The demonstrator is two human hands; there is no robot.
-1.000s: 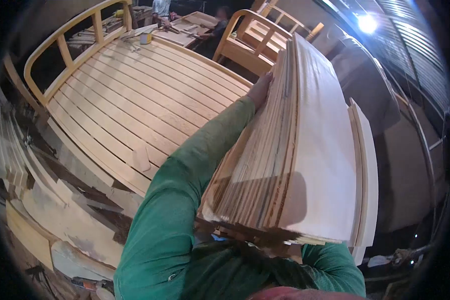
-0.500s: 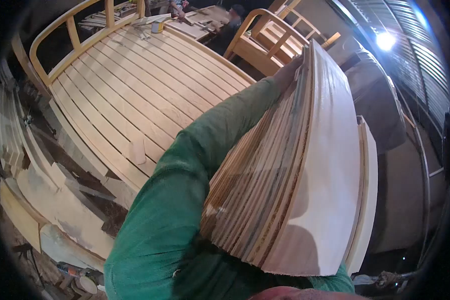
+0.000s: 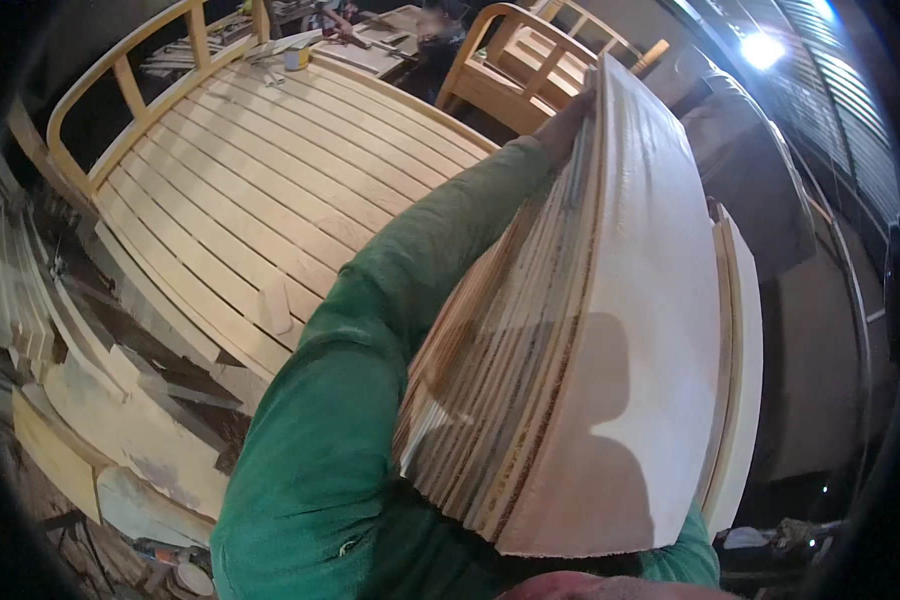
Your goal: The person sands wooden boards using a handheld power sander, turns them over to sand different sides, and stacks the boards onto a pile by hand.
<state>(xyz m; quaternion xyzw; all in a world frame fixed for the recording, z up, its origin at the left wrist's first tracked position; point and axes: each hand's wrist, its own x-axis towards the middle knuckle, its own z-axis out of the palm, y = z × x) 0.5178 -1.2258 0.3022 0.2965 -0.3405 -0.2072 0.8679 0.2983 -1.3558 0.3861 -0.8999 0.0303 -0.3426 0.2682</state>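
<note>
A thick stack of thin wooden boards (image 3: 660, 330) is held up close in front of me, its layered edges turned to the left and a broad pale face to the right. My left hand (image 3: 568, 125) grips the far end of the stack, with its fingers partly hidden there. The green left sleeve (image 3: 345, 340) runs along the stack's left side. Behind the near right corner of the boards, part of the green right sleeve (image 3: 692, 555) shows, but my right hand is out of sight. Separate pale boards (image 3: 738, 370) stand along the stack's right side.
A slatted wooden bed frame (image 3: 260, 160) lies to the left, with a small tin (image 3: 296, 59) on its far edge. Another wooden frame (image 3: 520, 70) stands behind. Wood offcuts (image 3: 130, 420) lie at lower left. A person (image 3: 440, 45) is near the back table.
The stack's far end has shifted slightly up and left in view, together with my left hand. The bed frame appears a little further left.
</note>
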